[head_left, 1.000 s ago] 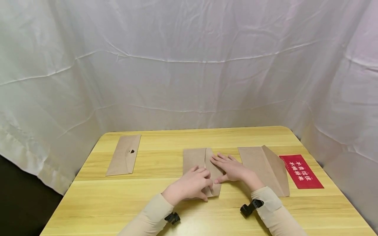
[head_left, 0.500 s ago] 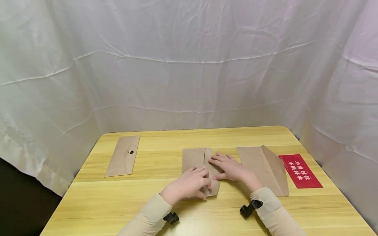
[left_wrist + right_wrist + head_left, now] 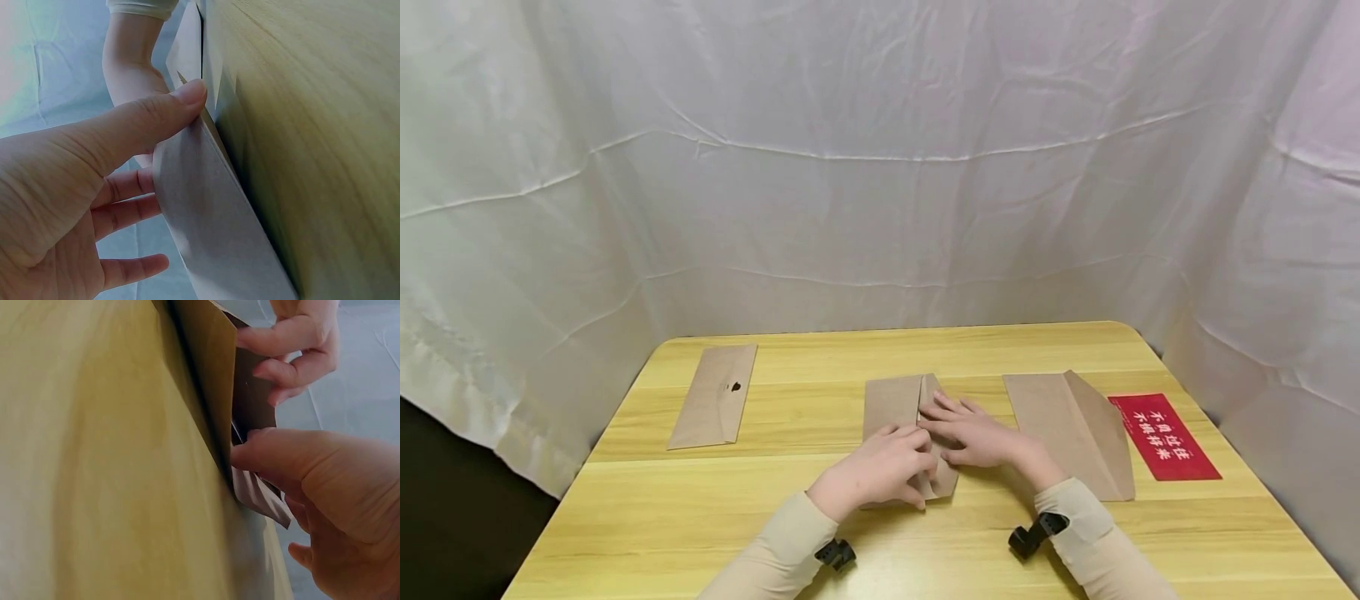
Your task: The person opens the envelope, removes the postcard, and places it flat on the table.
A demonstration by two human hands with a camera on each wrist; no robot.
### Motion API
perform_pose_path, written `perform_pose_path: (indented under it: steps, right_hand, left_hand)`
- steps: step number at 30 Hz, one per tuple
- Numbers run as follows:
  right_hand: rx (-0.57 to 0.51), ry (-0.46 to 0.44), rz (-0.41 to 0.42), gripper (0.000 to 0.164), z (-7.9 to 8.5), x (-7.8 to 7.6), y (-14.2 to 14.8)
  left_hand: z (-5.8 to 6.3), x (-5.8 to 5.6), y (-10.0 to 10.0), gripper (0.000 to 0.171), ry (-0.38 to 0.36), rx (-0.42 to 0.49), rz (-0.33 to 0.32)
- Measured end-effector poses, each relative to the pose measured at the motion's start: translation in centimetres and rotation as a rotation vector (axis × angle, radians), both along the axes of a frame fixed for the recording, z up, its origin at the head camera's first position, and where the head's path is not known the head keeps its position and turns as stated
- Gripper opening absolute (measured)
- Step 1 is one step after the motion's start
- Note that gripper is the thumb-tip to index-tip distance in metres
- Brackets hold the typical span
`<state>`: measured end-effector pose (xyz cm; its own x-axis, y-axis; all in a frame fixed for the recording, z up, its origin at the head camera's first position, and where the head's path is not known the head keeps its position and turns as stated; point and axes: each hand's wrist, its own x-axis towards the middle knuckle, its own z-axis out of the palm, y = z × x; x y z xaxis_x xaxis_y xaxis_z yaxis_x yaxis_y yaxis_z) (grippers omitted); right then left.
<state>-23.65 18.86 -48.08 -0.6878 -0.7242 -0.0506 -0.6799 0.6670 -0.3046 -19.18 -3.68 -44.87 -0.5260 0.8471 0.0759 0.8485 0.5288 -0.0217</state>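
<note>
A brown paper envelope [image 3: 891,402] lies in the middle, its flap [image 3: 944,482] on the right side. My left hand [image 3: 880,462] holds the envelope by its near edge. The left wrist view shows the thumb [image 3: 190,94] on that edge and the other fingers on the far side. At the flap, my right hand [image 3: 976,435] has its fingers over the paper near the crease and its thumb at the outer edge. In the right wrist view the right thumb [image 3: 269,453] pinches the paper, and the flap stands bent up a little. My fingers hide part of the opening.
Another brown envelope [image 3: 1048,417] lies to the right with its flap unfolded. Beyond it is a red card [image 3: 1165,437] with white writing. A closed envelope [image 3: 711,400] with a dark mark lies at the left of the wooden table [image 3: 662,517]. A pale curtain [image 3: 880,208] surrounds the table.
My right fingers have moved left across the flap toward the crease, and the flap's far corner now tilts up. My left hand stays almost still on the envelope.
</note>
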Motion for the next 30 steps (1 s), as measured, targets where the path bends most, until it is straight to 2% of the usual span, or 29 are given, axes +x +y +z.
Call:
perform_pose_path:
  steps: [5,12,17,25,30]
  right_hand:
    - [0.027,0.016,0.01,0.057,0.0,0.29,-0.44]
    - [0.066,0.019,-0.038,0.06,0.37,0.52,-0.71]
    - [0.084,0.053,-0.05,0.06,0.23,0.41,-0.79]
    - [0.016,0.102,-0.066,0.052,0.33,0.3,-0.56]
    - [0.015,0.126,-0.081,0.047,0.12,0.22,-0.45]
  left_hand:
    - [-0.03,-0.04,0.09,0.035,0.0,0.002,0.002]
    - [-0.04,-0.09,0.12,0.033,-0.003,0.002,0.006]
    - [-0.05,-0.13,0.13,0.033,-0.006,0.003,0.008]
    - [-0.14,-0.14,0.11,0.034,-0.012,-0.002,0.01]
    - [-0.03,-0.08,0.12,0.035,-0.018,-0.003,0.009]
